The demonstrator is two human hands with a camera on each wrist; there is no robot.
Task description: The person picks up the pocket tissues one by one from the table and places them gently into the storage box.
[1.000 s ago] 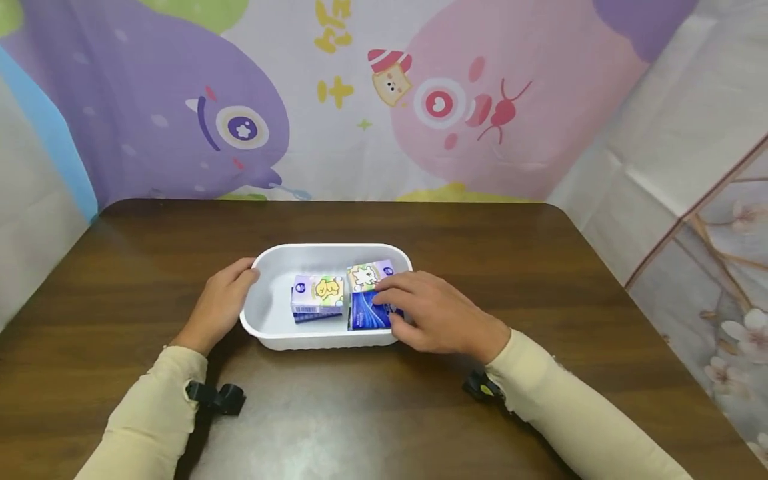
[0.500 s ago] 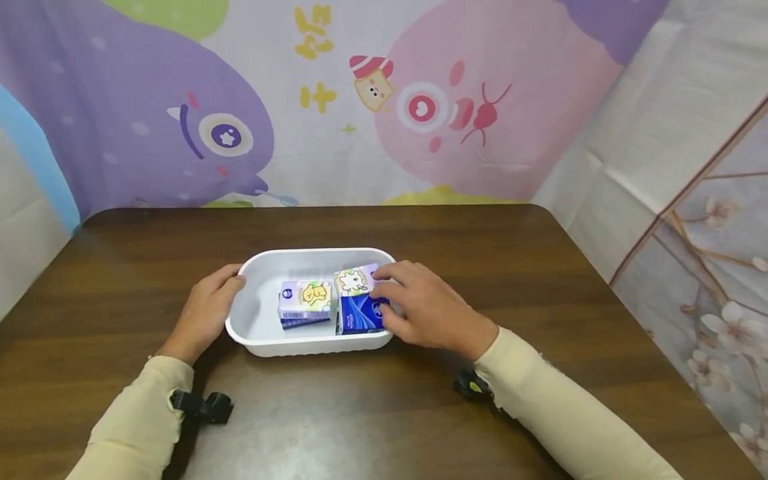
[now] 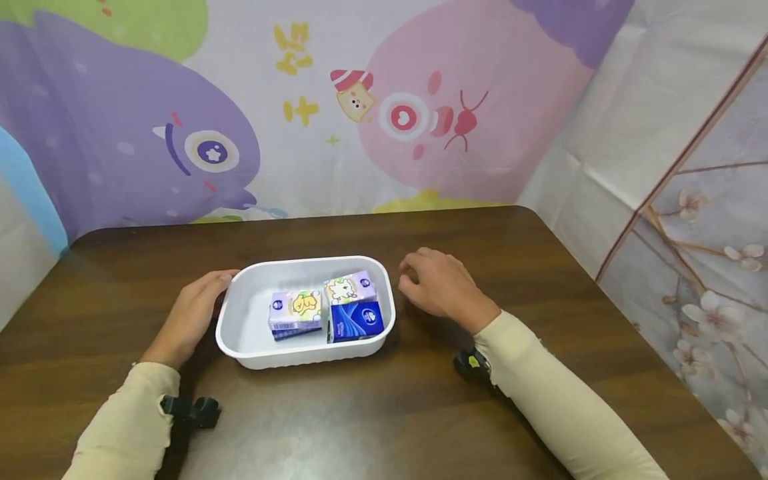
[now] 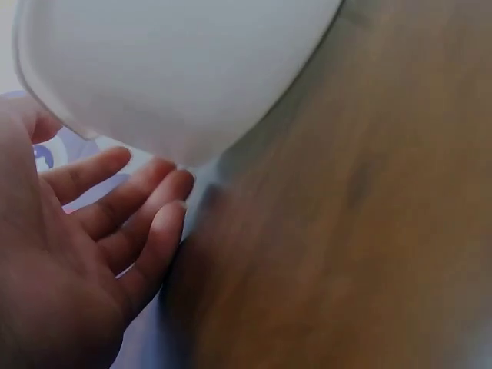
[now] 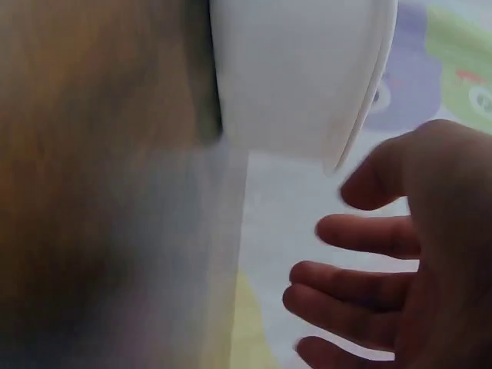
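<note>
In the head view a white oval-ended plastic basin [image 3: 246, 333] stands on the table with small tissue packs inside. A lilac pack with a yellow cartoon [image 3: 297, 310] lies on a darker blue pack [image 3: 294, 334]. To their right are a lilac pack with a white cartoon [image 3: 343, 289] and a glossy blue pack [image 3: 354, 323] in front of it. My left hand [image 3: 195, 310] is at the basin's left end, thumb at the rim, other fingers loosely bent beside the outer wall. Just right of the basin my right hand [image 3: 441, 283] hovers with nothing in its relaxed fingers.
The brown wooden table [image 3: 300, 427] carries the basin near its middle. Behind it hangs a cloth backdrop [image 3: 324, 173] with cartoon figures, and a flower-patterned panel [image 3: 708, 267] stands on the right. Each sleeve bears a black wrist mount [image 3: 195, 411].
My right hand has come off the blue tissue pack and moved right, out of the basin. The left thumb has slid outward to the rim. The head view has shifted slightly.
</note>
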